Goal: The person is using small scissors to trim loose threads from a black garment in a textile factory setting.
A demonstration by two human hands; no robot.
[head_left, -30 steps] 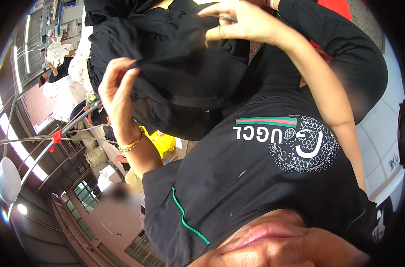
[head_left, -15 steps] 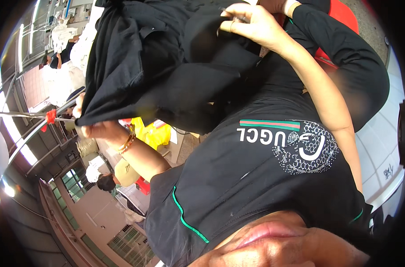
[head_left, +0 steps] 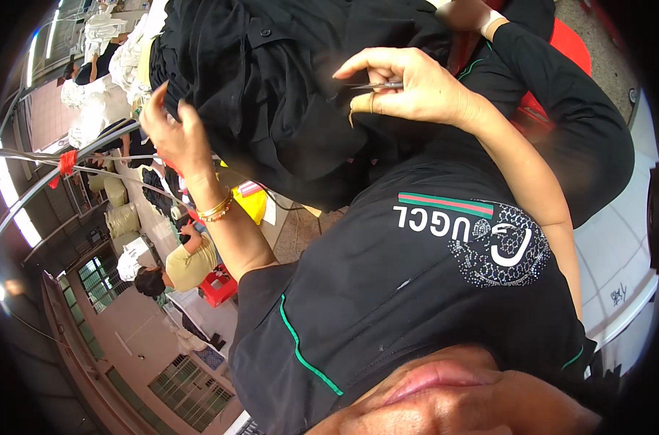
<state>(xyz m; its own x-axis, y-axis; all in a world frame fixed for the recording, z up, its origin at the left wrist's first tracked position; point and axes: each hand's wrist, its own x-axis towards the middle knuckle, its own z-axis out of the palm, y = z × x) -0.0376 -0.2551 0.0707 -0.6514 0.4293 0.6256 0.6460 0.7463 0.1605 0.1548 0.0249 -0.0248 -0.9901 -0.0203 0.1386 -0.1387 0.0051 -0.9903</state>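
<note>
Head view: black cloth [head_left: 289, 119] lies bunched at upper centre. By its left edge, the left hand [head_left: 181, 141] gapes, apparently empty; the right hand's [head_left: 424, 90] grip curls around a small pointed tool [head_left: 387, 85]. Seemingly mid-handling; regrasping cloth would call for closing the left fingers.

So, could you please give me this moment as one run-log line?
left hand: open, near black cloth | right hand: holding slim metallic tool
</note>
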